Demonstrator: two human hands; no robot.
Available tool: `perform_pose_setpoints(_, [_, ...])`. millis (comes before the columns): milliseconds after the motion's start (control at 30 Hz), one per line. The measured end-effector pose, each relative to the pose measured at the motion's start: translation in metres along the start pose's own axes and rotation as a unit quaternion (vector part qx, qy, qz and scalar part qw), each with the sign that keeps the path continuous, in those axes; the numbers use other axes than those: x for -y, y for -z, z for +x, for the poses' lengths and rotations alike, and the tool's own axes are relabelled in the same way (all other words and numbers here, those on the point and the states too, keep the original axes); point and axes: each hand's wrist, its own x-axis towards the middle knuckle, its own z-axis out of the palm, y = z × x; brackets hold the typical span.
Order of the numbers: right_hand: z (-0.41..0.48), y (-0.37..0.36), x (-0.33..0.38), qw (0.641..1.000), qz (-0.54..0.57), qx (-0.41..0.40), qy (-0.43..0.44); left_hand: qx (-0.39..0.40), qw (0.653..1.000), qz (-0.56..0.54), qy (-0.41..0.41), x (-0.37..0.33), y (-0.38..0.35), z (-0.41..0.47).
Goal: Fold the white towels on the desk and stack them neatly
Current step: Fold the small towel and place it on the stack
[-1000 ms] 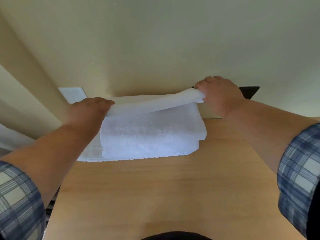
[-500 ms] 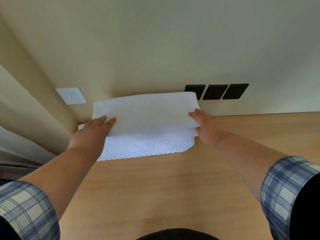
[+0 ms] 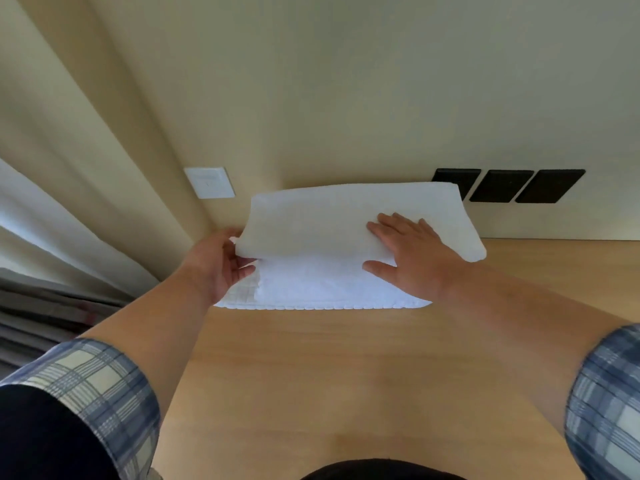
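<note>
A stack of folded white towels [image 3: 311,289] lies at the far edge of the wooden desk [image 3: 346,375], against the wall. The top towel [image 3: 329,223] lies across the stack, its right end overhanging the towels below. My right hand [image 3: 408,258] rests flat on the top towel's right half with its fingers spread. My left hand [image 3: 214,265] is at the stack's left side, palm towards the towels. Its fingertips are slipped under the top towel's slightly raised left edge.
Three black wall sockets [image 3: 505,185] sit just behind the stack on the right. A white wall plate [image 3: 209,182] is on the left. Curtains [image 3: 52,220] hang past the desk's left edge. Bare desk surface stretches between the stack and me.
The top towel, held up by both hands a second ago, now lies on the stack. My right hand has moved onto it and my left hand to its left edge.
</note>
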Motion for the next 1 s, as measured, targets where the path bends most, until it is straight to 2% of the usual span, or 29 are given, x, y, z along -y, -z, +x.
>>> perform_pose_setpoints(33, [0.007, -0.002, 0.01, 1.0, 0.001, 0.003, 0.01, 0.021, 0.999, -0.021, 0.038, -0.005, -0.002, 0.002])
perform_pose_setpoints(133, [0.023, -0.007, 0.027, 0.999, -0.026, 0.014, 0.021, 0.085, 0.991, 0.007, 0.099, -0.019, -0.011, 0.013])
perform_pose_setpoints(300, [0.028, -0.016, 0.022, 0.996, -0.071, 0.021, 0.041, 0.115, 0.984, 0.097, 0.094, -0.048, -0.027, 0.035])
perform_pose_setpoints(367, [0.028, -0.022, 0.019, 0.995, -0.084, 0.016, 0.047, 0.101, 0.987, 0.109, 0.064, -0.057, -0.039, 0.043])
perform_pose_setpoints(500, [0.025, -0.026, 0.022, 0.995, -0.083, -0.003, 0.055, 0.048, 0.992, 0.097, -0.07, -0.064, -0.055, 0.061])
perform_pose_setpoints(567, [0.023, -0.023, 0.021, 0.996, -0.067, -0.008, 0.054, 0.048, 0.987, 0.117, -0.101, -0.065, -0.056, 0.072])
perform_pose_setpoints(633, [0.018, -0.017, 0.012, 0.998, -0.05, -0.021, 0.028, 0.047, 0.981, 0.151, -0.114, -0.064, -0.056, 0.082])
perform_pose_setpoints(733, [0.001, -0.005, -0.017, 0.996, -0.038, -0.039, -0.072, 0.021, 0.96, 0.251, -0.123, -0.06, -0.057, 0.089])
perform_pose_setpoints(833, [-0.02, -0.001, -0.049, 0.986, -0.014, -0.014, -0.165, -0.02, 0.943, 0.326, -0.062, -0.05, -0.056, 0.082])
perform_pose_setpoints(900, [-0.029, -0.003, -0.058, 0.984, 0.036, 0.003, -0.175, -0.033, 0.931, 0.362, -0.048, -0.042, -0.055, 0.077])
perform_pose_setpoints(1000, [-0.03, -0.005, -0.057, 0.983, 0.053, -0.025, -0.172, -0.108, 0.885, 0.437, -0.115, -0.042, -0.057, 0.072])
